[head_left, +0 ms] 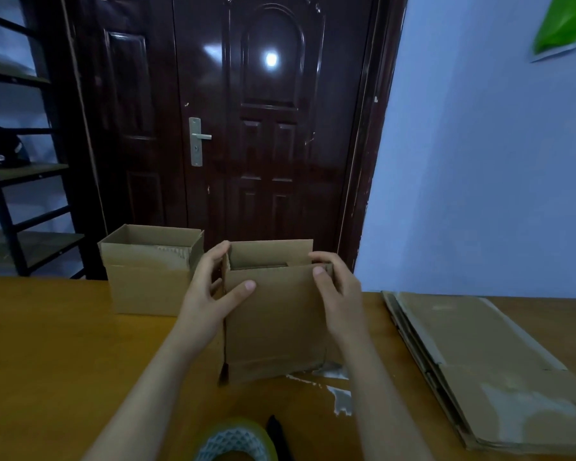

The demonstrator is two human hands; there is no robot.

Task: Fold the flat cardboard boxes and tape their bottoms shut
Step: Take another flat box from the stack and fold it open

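both hands (213, 291) grip upright box (273, 321) – second box (147, 277) open-topped

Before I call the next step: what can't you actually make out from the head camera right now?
- Bottom of the held box, gripped by the left hand and right hand: faces the table; taped or not, unknowable.
- Tape roll: cut off by the lower frame edge.
- Inside of the standing box: its front wall hides it.
- Flat cardboard stack: count unclear, sheets overlap.
- Dark object on the shelf: too dim.

dark glossy door (266, 128) | blue wall (479, 161) | black shelving (10, 181)
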